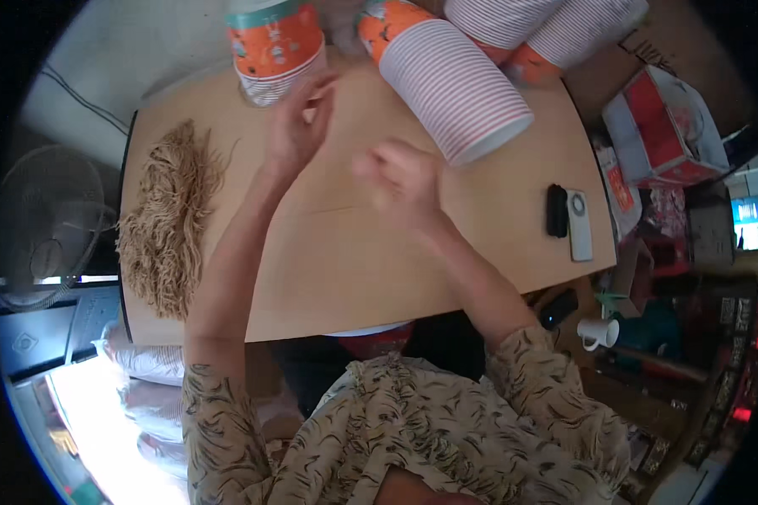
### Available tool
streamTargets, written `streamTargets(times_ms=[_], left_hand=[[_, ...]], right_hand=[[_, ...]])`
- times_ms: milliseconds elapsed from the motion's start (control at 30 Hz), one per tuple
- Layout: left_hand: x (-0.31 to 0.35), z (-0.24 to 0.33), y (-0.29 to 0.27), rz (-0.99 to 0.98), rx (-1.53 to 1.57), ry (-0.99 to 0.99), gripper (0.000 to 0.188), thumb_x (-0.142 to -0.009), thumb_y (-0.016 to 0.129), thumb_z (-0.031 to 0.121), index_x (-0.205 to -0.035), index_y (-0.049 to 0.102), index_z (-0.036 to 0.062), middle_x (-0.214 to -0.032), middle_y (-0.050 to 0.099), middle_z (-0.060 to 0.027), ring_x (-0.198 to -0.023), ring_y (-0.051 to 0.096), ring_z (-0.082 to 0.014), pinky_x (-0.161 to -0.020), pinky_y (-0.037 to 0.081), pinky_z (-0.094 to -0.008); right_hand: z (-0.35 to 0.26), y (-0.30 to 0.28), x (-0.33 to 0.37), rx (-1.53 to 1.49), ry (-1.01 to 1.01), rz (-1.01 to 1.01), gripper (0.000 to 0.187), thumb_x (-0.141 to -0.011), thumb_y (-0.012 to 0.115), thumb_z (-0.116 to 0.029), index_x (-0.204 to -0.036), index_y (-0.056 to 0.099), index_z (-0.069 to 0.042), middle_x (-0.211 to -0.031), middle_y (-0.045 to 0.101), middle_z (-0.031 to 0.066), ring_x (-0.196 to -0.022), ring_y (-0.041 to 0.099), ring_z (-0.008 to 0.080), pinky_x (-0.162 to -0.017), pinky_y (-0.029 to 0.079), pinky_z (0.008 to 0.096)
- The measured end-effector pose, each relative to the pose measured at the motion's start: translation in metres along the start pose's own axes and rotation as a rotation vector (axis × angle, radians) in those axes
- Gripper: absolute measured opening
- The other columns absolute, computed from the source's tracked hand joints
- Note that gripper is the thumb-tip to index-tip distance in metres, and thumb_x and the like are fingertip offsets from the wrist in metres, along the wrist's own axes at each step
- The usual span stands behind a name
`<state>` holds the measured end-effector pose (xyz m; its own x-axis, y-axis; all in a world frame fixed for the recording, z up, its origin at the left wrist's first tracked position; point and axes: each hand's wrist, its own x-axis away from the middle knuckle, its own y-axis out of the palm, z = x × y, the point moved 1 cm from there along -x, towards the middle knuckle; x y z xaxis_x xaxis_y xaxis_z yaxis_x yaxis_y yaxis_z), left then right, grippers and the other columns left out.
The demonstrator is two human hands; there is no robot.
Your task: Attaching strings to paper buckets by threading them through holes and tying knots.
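My left hand (301, 126) is raised over the far middle of the table, just in front of an upright stack of paper cups (278, 50) with orange and teal print. Its fingers curl toward the thumb; anything between them is too small to make out. To its right, my right hand (403, 181) is closed like a fist and smeared by motion, so its contents are hidden. A long stack of white-rimmed paper cups (455, 88) lies on its side beyond the right hand. On the table's left side rests a heap of tan cord strands (167, 223).
More cup stacks (556, 34) lie at the far right of the wooden table (337, 278). A white remote-like device (579, 225) and a black case (557, 210) sit near its right edge. Beyond are a red-and-white box (661, 126), a white mug (598, 333) and, left, a fan (55, 219).
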<state>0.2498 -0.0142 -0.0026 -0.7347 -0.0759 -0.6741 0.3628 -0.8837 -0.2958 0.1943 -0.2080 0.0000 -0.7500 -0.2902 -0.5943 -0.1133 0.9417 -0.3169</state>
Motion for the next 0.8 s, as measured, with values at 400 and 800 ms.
streamTargets(times_ms=[400,800], left_hand=[[-0.029,0.093,0.137,-0.314,-0.131,0.412,0.033,-0.088,0.074,0.017,-0.116,0.070,0.0022,-0.122,0.068,-0.0155,-0.111,0.066,-0.0319,-0.093,0.055,-0.0388],[-0.018,0.104,0.125,-0.339,-0.222,0.284,0.038,-0.085,0.076,0.022,-0.117,0.069,0.0031,-0.123,0.068,-0.0162,-0.104,0.070,-0.0316,-0.090,0.056,-0.0369]], right_hand=[[0.067,-0.123,-0.006,-0.759,0.517,0.598,0.031,-0.102,0.058,-0.022,-0.108,0.064,0.007,-0.105,0.069,0.0120,-0.091,0.068,0.0176,-0.080,0.056,0.0319],[-0.017,-0.149,0.062,0.208,0.364,0.449,0.027,-0.089,0.065,-0.021,-0.083,0.062,0.005,-0.061,0.056,0.0190,-0.055,0.061,0.0251,-0.055,0.048,0.0414]])
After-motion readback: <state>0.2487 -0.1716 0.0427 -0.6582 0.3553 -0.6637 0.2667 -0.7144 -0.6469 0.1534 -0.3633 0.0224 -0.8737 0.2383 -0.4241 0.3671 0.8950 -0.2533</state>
